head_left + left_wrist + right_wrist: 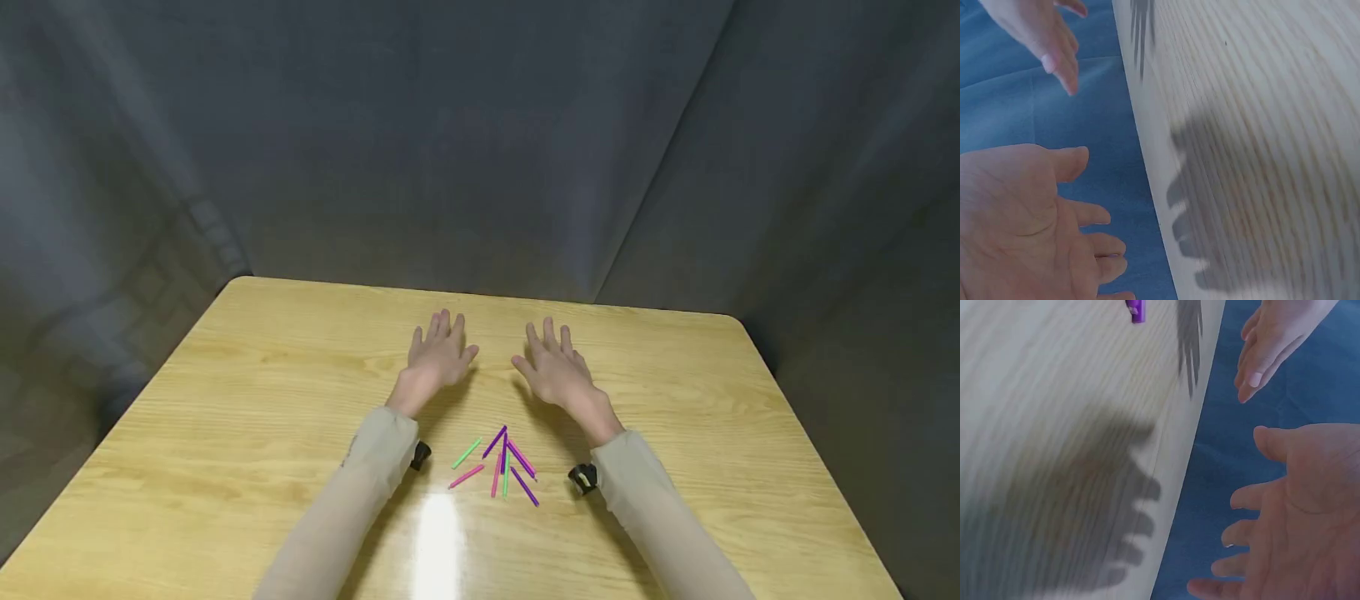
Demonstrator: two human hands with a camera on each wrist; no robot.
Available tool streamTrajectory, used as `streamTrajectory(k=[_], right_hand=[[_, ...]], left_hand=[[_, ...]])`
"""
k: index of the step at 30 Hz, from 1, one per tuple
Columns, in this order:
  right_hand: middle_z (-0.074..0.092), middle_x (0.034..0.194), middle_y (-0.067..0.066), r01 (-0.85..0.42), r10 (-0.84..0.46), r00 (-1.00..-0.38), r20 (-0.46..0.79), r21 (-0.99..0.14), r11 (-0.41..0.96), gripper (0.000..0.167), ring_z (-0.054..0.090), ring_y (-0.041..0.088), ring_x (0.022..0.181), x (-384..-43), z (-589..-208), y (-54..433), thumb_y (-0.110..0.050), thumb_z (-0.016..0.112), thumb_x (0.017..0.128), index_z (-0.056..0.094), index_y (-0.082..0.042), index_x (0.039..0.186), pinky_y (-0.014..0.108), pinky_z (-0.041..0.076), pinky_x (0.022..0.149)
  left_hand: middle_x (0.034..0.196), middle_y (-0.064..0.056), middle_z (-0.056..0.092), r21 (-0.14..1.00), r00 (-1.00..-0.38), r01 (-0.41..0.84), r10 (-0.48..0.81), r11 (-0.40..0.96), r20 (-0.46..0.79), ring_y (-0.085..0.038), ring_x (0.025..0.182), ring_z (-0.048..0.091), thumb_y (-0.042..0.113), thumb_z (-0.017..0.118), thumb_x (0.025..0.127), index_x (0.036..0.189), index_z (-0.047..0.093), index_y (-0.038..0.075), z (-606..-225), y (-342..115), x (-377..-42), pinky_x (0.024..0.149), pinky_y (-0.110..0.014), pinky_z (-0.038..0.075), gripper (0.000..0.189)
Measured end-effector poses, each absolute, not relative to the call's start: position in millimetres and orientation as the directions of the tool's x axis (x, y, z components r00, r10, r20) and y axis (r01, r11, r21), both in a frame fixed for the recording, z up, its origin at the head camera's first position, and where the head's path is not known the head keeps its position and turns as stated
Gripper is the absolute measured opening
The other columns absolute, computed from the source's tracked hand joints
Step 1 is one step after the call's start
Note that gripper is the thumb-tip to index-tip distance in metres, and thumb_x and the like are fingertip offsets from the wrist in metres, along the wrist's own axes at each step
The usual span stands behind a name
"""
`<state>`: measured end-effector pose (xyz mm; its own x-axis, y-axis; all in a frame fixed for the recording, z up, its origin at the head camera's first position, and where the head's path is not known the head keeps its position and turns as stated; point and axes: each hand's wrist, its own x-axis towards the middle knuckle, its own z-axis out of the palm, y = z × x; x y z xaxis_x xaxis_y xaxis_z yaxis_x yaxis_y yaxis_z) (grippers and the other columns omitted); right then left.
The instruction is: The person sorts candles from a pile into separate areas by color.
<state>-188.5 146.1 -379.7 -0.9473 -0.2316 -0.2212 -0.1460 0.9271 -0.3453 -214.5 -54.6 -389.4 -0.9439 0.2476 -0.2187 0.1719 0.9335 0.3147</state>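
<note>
Both hands are held out over the wooden table, palms down, fingers spread and holding nothing. In the head view the left hand (pixel 438 357) is beyond the pens on the left, and the right hand (pixel 557 371) mirrors it on the right. Each casts a shadow on the wood below it. Between the forearms lies a loose cluster of thin pens: purple pens (pixel 525 487), pink pens (pixel 467 477) and green pens (pixel 467 453), some crossing one another. The right wrist view catches one end of a purple pen (pixel 1138 311) at its top edge.
The light wooden table (pixel 300 400) ends at a far edge, with a dark grey curtain (pixel 450 150) hanging behind and at both sides. Small black wrist devices (pixel 583 478) sit at the cuffs. A bright reflection shows on the tabletop near the front.
</note>
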Motion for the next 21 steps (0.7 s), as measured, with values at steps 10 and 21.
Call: streamTrajectory(k=[10,21], right_hand=[[-0.008,0.156,0.024,-0.141,-0.246,-0.936,-0.254,-0.371,0.918,0.069,-0.008,0.047,0.14,-188.8,-374.6,155.8,-0.046,0.028,0.104,0.005,-0.005,0.153,0.065,0.01,0.108],[0.006,0.154,0.03,-0.126,-0.255,-0.927,-0.275,-0.411,0.903,0.07,0.009,0.052,0.138,-188.1,-375.5,161.4,-0.047,0.032,0.103,0.01,-0.005,0.154,0.067,0.015,0.106]], left_hand=[[0.159,-0.016,0.001,0.327,-0.942,0.182,0.26,0.927,-0.211,-0.029,0.145,-0.003,0.042,0.033,0.104,0.155,0.008,0.01,-383.9,-51.7,-216.1,0.114,-0.051,0.004,0.064],[0.158,-0.018,-0.003,0.402,-0.931,0.179,0.287,0.898,-0.225,-0.034,0.145,-0.001,0.039,0.043,0.102,0.154,0.012,0.01,-378.9,-45.1,-209.1,0.113,-0.054,0.011,0.067]])
